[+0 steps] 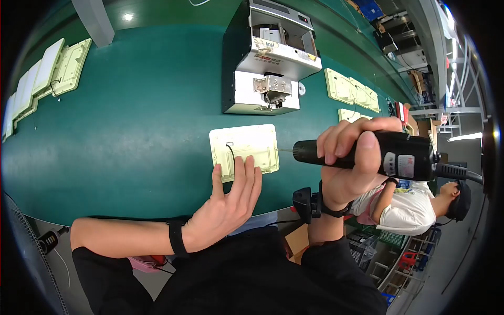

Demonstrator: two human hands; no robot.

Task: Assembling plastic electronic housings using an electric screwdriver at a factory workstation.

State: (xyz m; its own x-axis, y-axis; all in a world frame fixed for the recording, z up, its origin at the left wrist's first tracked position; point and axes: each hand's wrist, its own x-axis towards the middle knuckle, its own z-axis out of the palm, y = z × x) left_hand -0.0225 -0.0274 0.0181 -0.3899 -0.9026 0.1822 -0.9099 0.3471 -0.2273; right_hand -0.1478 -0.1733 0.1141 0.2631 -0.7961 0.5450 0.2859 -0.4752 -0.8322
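My right hand (362, 152) is wrapped round a black corded electric screwdriver (404, 156), held level with its thin bit pointing left. The bit's tip reaches the right edge of a pale cream plastic panel (252, 137); whether it touches a screw there is too small to tell. Flat on the panel's near part rest the spread fingers of my left hand (231, 205). A short black wire (231, 151) comes out of a small opening in the panel and runs under those fingers.
Behind the panel stands a screw feeder machine (268, 68) on the green table (131, 136). Stacked panels (63, 68) lie at the far left, more panels (346, 86) at the right. A person in a white shirt (412, 207) is at the right. A grey post (93, 21) rises behind.
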